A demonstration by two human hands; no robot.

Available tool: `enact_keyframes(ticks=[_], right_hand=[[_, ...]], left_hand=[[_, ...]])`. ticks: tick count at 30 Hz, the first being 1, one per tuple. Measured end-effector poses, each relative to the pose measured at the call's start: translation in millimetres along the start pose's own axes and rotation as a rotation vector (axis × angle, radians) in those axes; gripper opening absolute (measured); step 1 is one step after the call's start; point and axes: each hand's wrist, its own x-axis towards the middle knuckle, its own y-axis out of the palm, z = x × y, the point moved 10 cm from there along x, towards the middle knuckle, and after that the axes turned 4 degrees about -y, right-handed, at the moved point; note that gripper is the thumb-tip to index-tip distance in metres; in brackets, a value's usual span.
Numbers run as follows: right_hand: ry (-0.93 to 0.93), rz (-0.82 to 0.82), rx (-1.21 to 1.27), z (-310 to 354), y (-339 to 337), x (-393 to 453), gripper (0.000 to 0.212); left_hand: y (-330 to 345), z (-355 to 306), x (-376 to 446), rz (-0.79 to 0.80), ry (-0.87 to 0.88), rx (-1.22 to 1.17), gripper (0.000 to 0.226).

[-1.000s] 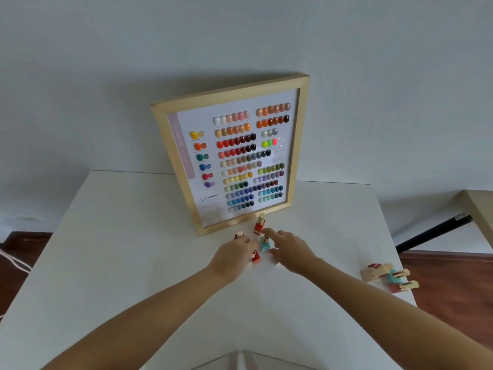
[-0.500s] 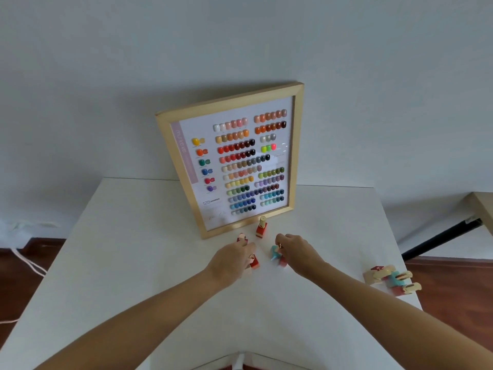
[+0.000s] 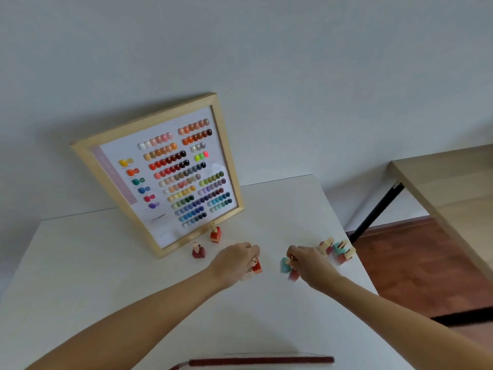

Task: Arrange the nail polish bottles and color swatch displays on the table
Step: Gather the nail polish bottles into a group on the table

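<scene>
A wooden-framed colour swatch display (image 3: 165, 172) leans against the wall at the back of the white table (image 3: 93, 276). Two small red nail polish bottles stand in front of it: a bright red one (image 3: 215, 233) and a dark red one (image 3: 198, 251). My left hand (image 3: 234, 263) is closed on a red bottle (image 3: 256, 267), with a pale bottle partly hidden under it. My right hand (image 3: 306, 264) grips a teal bottle (image 3: 285, 264) and a dark red bottle (image 3: 294, 275). Three more bottles (image 3: 337, 251) lie in a cluster near the table's right edge.
The table's right edge drops to a wooden floor (image 3: 416, 263). A second, wood-topped table (image 3: 448, 188) with a black leg stands at the right. A dark red strip (image 3: 261, 360) lies at the near edge of the table.
The view has swung right and tilted. Both hands have drawn apart and toward me, each carrying bottles away from the frame; the right hand has moved toward the cluster at the right edge.
</scene>
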Motion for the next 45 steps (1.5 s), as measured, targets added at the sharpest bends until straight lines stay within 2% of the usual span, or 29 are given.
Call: enact_keyframes(ticks=[4, 7, 10, 18, 23, 29, 36, 39, 45], right_hand=[[0.045, 0.003, -0.063, -35.9, -5.4, -34.6, 0.024], [0.156, -0.03, 0.125, -68.7, -10.7, -59.7, 0.011], [0.225, -0.053, 0.154, -94.5, -14.8, -80.6, 0.005], [0.324, -0.107, 0.208, -138.7, -15.2, -106.6, 0.011], [0.333, -0.144, 0.22, -144.1, -17.6, -103.1, 0.012], [0.327, -0.173, 0.247, -140.6, -19.2, -89.9, 0.019], [0.297, -0.211, 0.29, -135.7, -20.0, -93.9, 0.042], [0.29, -0.237, 0.187, -135.4, -27.3, -103.4, 0.046], [0.233, -0.384, 0.025, -132.8, -58.1, -106.5, 0.042]], left_hand=[[17.1, -45.8, 23.9, 0.043, 0.077, 0.021, 0.016], [32.9, -78.8, 40.9, 0.087, 0.122, 0.039, 0.015], [47.4, -110.2, 54.9, 0.123, 0.159, 0.049, 0.013], [67.0, -165.7, 83.9, 0.11, 0.157, 0.065, 0.011], [71.5, -176.2, 99.1, 0.107, 0.119, 0.078, 0.026], [76.1, -180.2, 108.2, 0.117, 0.083, 0.095, 0.029], [71.2, -175.8, 106.3, 0.07, 0.05, 0.034, 0.035], [66.5, -174.2, 102.0, 0.056, 0.048, 0.008, 0.038], [37.5, -161.9, 81.0, -0.011, 0.1, 0.023, 0.041]])
